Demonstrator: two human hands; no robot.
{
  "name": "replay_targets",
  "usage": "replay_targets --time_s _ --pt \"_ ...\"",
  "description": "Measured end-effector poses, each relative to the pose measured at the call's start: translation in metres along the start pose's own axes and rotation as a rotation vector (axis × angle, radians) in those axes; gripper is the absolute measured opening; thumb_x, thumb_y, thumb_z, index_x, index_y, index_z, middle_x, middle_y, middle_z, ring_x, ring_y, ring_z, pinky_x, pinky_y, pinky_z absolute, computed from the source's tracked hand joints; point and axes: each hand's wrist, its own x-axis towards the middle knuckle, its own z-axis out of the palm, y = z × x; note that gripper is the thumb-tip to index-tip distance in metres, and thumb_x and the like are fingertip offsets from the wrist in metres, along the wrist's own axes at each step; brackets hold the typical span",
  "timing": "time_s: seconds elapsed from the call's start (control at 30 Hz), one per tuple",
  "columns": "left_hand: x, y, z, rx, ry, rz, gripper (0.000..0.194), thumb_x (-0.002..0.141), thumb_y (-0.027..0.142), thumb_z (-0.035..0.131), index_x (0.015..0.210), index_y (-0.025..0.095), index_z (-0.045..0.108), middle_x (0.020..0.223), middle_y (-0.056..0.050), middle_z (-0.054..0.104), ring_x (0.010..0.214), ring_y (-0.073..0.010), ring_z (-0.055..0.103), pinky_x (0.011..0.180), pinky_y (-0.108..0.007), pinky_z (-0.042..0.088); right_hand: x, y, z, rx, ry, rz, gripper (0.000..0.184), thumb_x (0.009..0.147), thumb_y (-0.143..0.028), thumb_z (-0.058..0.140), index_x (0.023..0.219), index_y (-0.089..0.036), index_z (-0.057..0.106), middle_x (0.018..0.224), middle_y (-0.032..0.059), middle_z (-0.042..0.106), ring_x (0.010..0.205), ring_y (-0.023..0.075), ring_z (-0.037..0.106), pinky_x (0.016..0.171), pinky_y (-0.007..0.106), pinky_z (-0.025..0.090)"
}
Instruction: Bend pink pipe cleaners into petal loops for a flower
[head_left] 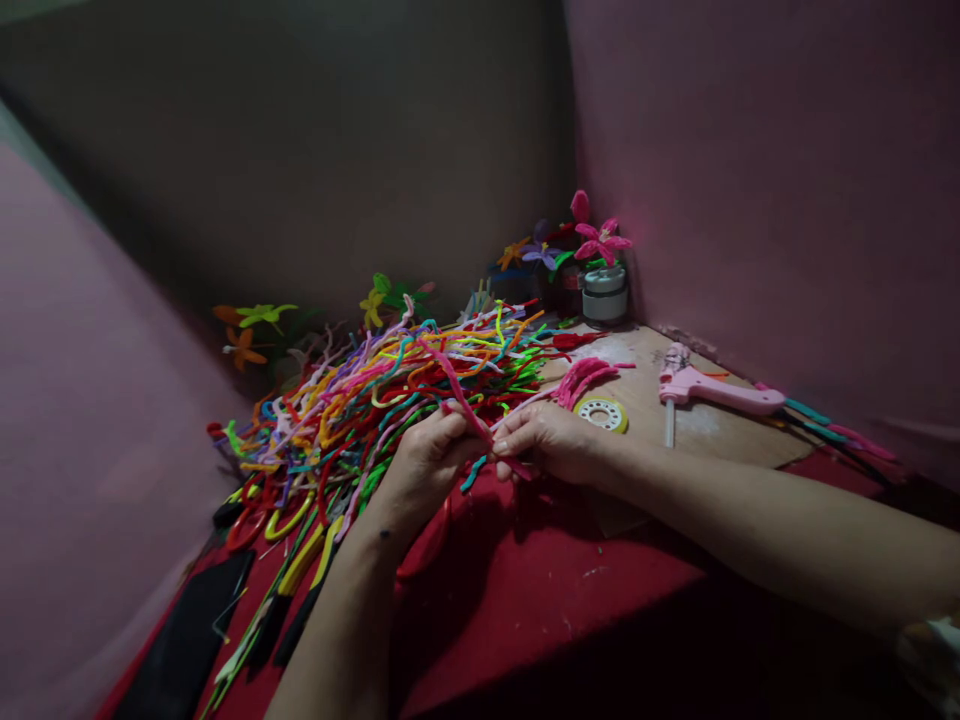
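A dark pink pipe cleaner [459, 388] runs slantwise through both hands, its upper end pointing up and left over the pile. My left hand [429, 450] is closed around its middle, thumb on top. With thumb and fingers pinched, my right hand [541, 438] grips the same piece lower down, and a short end pokes out below the fingers. Just behind the hands lies a big heap of many-coloured pipe cleaners [367, 375]. Several pink pieces [581, 380] rest beyond my right hand, near a yellow-rimmed tape roll [602, 414].
A pink glue gun [720, 390] lies on a wooden board [637, 350] at right. Pipe-cleaner flowers [602, 240] stand along the back, one in a grey pot [604, 295]. At left are yellow-and-black handled pliers [304, 560] and a black phone-like slab [187, 635] on red cloth [540, 590].
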Motion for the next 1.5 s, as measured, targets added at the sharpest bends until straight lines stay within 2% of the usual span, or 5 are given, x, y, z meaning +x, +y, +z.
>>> replay_targets --time_s 0.47,0.83,1.23,1.37,1.5 --pt "-0.008 0.025 0.009 0.758 -0.139 -0.006 0.018 0.072 0.005 0.042 0.074 0.014 0.057 0.072 -0.009 0.056 0.056 -0.016 0.051 0.048 -0.024 0.031 -0.008 -0.004 0.01 -0.598 0.182 -0.272 0.013 0.063 -0.013 0.051 0.052 -0.014 0.059 0.047 0.0 0.056 0.045 0.0099 0.046 0.048 0.023 0.032" --pt "0.014 0.013 0.011 -0.85 -0.056 -0.771 0.016 0.059 0.02 0.061 0.051 0.014 0.049 0.043 0.004 0.042 0.032 -0.0036 0.029 0.029 -0.017 0.024 -0.021 0.004 0.01 -1.632 0.511 -1.016 0.016 0.071 -0.013 0.047 0.06 -0.014 0.059 0.06 0.0072 0.058 0.06 0.0159 0.047 0.056 0.028 0.03" --pt "-0.004 0.051 0.025 0.404 0.406 -0.156 0.022 0.077 0.02 0.05 0.096 0.023 0.06 0.091 -0.005 0.059 0.066 -0.0124 0.055 0.06 -0.024 0.043 -0.013 -0.019 0.006 -0.313 0.369 -0.51 0.011 0.065 -0.022 0.057 0.058 -0.014 0.06 0.05 -0.0017 0.056 0.048 0.0094 0.048 0.05 0.022 0.036" --pt "-0.008 0.048 0.019 0.123 0.701 -0.139 0.035 0.077 0.024 0.054 0.111 0.022 0.045 0.091 -0.002 0.055 0.058 -0.0084 0.055 0.056 -0.022 0.047 -0.015 -0.026 0.007 -0.081 0.279 -0.471 0.009 0.061 -0.021 0.06 0.057 -0.013 0.06 0.048 -0.002 0.056 0.046 0.0084 0.047 0.05 0.022 0.035" --pt "-0.005 0.042 0.011 -0.061 0.586 -0.203 0.022 0.078 0.027 0.054 0.098 0.018 0.052 0.076 0.0 0.054 0.056 -0.0092 0.054 0.05 -0.02 0.045 -0.017 -0.026 0.007 0.002 0.171 -0.474 0.008 0.06 -0.019 0.061 0.058 -0.012 0.061 0.048 -0.0012 0.057 0.045 0.0074 0.046 0.049 0.022 0.033"
